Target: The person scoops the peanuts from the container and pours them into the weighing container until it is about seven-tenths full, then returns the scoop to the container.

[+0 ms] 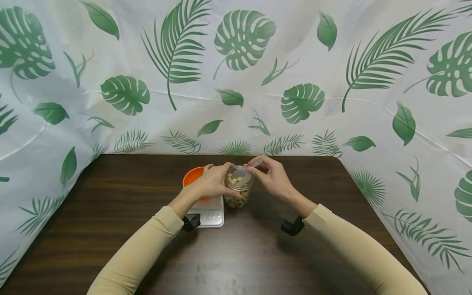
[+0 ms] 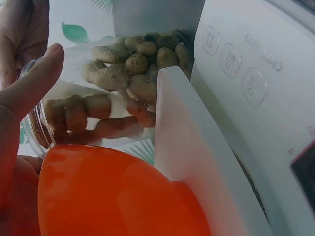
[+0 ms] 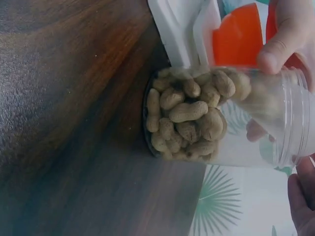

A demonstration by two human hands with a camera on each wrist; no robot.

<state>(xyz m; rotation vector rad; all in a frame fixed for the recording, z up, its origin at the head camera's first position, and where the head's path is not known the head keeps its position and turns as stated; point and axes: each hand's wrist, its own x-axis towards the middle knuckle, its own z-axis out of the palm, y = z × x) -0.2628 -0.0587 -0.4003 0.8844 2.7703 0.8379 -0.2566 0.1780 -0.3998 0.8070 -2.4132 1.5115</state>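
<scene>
A clear jar [image 3: 236,152] of unshelled peanuts [image 3: 189,112] stands upright on the table, touching or very close to a white kitchen scale [image 1: 212,220]. My left hand [image 1: 212,182] grips the jar near its rim, thumb on the near side. Between thumb and fingers, my right hand [image 1: 273,177] pinches the handle of a translucent plastic scoop [image 1: 245,178], whose blade dips into the jar mouth. Peanuts lie around the blade; how many it bears I cannot tell. On the scale sits an orange bowl [image 2: 108,191], partly covered by the left hand; its inside is mostly hidden.
The dark wooden table [image 1: 243,254] extends to both sides and toward me. A white leaf-printed sheet [image 1: 250,114] hangs behind its far edge and along the sides. The scale's buttons and dark display [image 2: 306,172] face the near side.
</scene>
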